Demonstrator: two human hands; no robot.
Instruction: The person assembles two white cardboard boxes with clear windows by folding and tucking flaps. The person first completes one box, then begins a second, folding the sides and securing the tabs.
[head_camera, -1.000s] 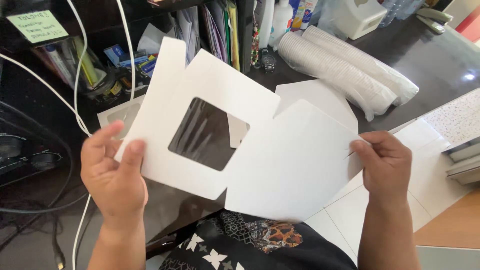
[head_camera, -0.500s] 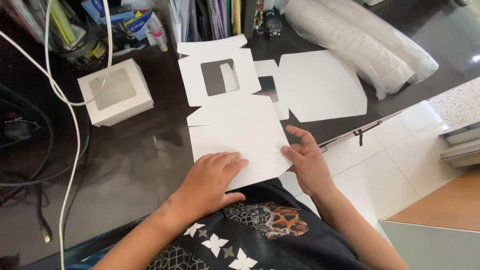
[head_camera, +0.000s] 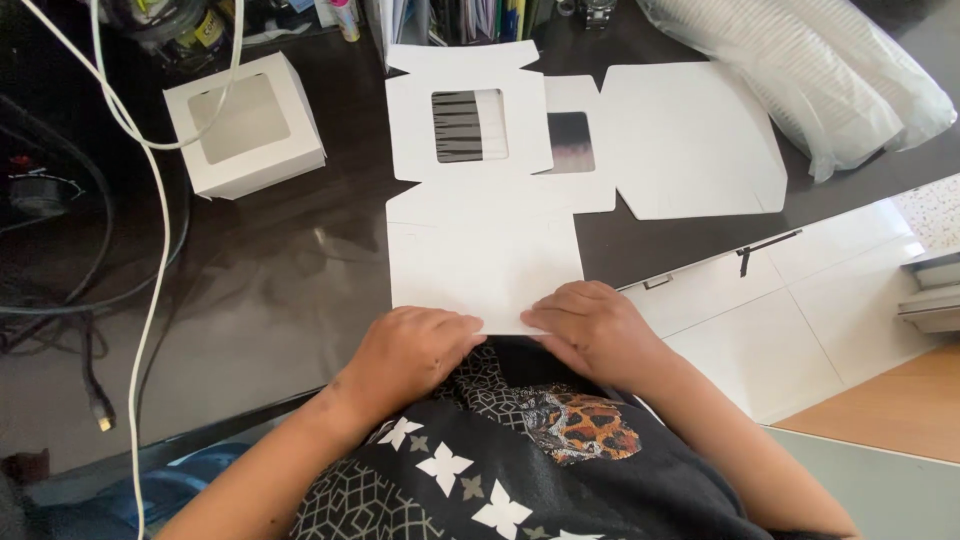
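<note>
Two bare hands, left hand (head_camera: 408, 350) and right hand (head_camera: 592, 328), forearms uncovered with no sleeves, rings or watch showing; below them a black garment (head_camera: 520, 470) printed with white four-petal flowers, grey lattice patterning and an orange-brown leopard-spotted motif.

A small white box with a see-through window (head_camera: 245, 135) sits on the dark shiny surface (head_camera: 270, 270). A white cord (head_camera: 152, 220) runs past it, near black cords (head_camera: 90, 290). A stack of white cups in a clear bag (head_camera: 810, 75) lies far away on the other side.
</note>
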